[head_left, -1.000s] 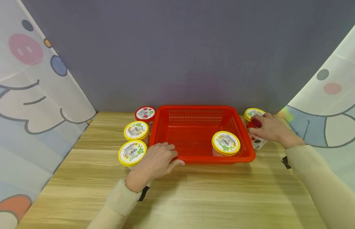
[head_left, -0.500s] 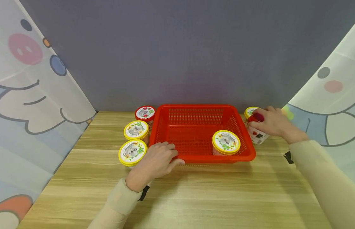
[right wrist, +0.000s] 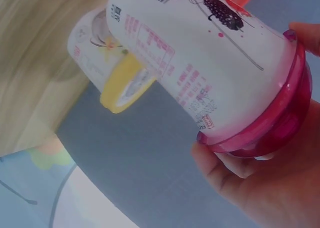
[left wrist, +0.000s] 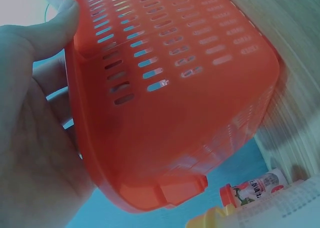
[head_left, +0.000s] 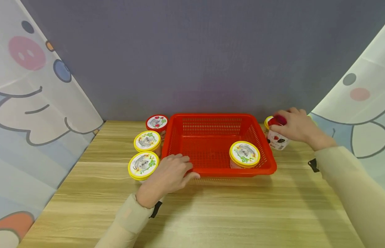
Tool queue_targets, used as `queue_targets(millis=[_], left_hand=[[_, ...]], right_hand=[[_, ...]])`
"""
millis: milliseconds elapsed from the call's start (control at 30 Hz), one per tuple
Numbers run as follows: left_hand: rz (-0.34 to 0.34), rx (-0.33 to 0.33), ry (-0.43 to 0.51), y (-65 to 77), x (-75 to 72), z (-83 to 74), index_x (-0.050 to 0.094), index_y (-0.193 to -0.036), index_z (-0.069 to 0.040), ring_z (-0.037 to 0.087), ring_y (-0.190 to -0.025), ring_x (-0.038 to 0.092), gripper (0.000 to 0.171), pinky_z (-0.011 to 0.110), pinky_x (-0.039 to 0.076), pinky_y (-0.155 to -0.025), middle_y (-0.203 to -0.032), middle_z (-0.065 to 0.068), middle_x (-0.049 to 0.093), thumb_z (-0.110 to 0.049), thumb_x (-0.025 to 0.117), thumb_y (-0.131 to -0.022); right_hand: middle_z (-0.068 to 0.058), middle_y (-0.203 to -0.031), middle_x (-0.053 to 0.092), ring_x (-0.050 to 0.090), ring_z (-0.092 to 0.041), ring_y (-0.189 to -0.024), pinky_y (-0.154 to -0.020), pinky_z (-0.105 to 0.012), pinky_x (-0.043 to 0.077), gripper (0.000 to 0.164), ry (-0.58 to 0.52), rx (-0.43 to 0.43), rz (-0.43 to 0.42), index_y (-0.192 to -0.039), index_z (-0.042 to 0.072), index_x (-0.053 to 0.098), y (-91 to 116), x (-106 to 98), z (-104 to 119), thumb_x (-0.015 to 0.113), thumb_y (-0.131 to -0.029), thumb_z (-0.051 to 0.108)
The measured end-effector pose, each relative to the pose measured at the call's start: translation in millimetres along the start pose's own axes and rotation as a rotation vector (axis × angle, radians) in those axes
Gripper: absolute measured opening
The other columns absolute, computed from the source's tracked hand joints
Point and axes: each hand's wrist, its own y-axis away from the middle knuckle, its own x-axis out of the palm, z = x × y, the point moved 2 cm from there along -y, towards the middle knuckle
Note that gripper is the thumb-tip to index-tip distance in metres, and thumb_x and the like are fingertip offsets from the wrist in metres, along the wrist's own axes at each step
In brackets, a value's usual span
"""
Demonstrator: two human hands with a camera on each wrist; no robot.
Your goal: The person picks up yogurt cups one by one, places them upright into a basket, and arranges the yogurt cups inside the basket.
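My left hand [head_left: 167,173] grips the front-left rim of a red plastic basket [head_left: 208,172], thumb on one side and fingers on the other in the left wrist view. Just right of the basket, my right hand [head_left: 296,128] holds a white cup [head_left: 278,140] by its dark pink lid [right wrist: 272,123]. Blackberry print, small pink text and a barcode show on the cup's side. Behind this cup stands a yellow-lidded tub [right wrist: 117,82], mostly hidden in the head view. Inside the basket, at the front right, sits another yellow-lidded tub [head_left: 244,154].
Left of the basket stand two yellow-lidded tubs, a rear one [head_left: 147,141] and a front one [head_left: 143,165], with a red-lidded tub [head_left: 157,122] behind them. A grey panel [head_left: 211,62] rises at the wooden table's [head_left: 229,213] back edge. Printed curtains [head_left: 363,113] flank both sides.
My right hand has risen slightly, lifting the cup with the dark pink lid upward. The left hand and the basket have stayed put.
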Motion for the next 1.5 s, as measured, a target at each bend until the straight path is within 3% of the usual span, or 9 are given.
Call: queue_targets(millis=[867, 1500], left_hand=[[-0.007, 0.006, 0.002, 0.4, -1.2, 0.8, 0.060, -0.066, -0.019, 0.015, -0.064, 0.049, 0.040, 0.030, 0.045, -0.063, -0.068, -0.007, 0.045, -0.048, 0.071, -0.092], [0.002, 0.019, 0.019, 1.3, -3.3, 2.4, 0.060, -0.069, -0.019, 0.015, -0.065, 0.049, 0.037, 0.028, 0.042, -0.061, -0.070, -0.007, 0.047, -0.046, 0.072, -0.091]], right_hand=[[-0.035, -0.127, 0.047, 0.038, -0.055, -0.111, -0.080, -0.065, 0.040, 0.057, 0.031, -0.003, -0.067, -0.135, 0.005, 0.056, -14.9, -36.4, 29.6, 0.050, -0.095, 0.045], [-0.031, -0.133, 0.045, 0.037, -0.051, -0.114, -0.083, -0.065, 0.040, 0.059, -0.003, -0.027, -0.051, -0.140, 0.008, 0.054, -25.6, -34.0, 59.2, 0.053, -0.095, 0.047]])
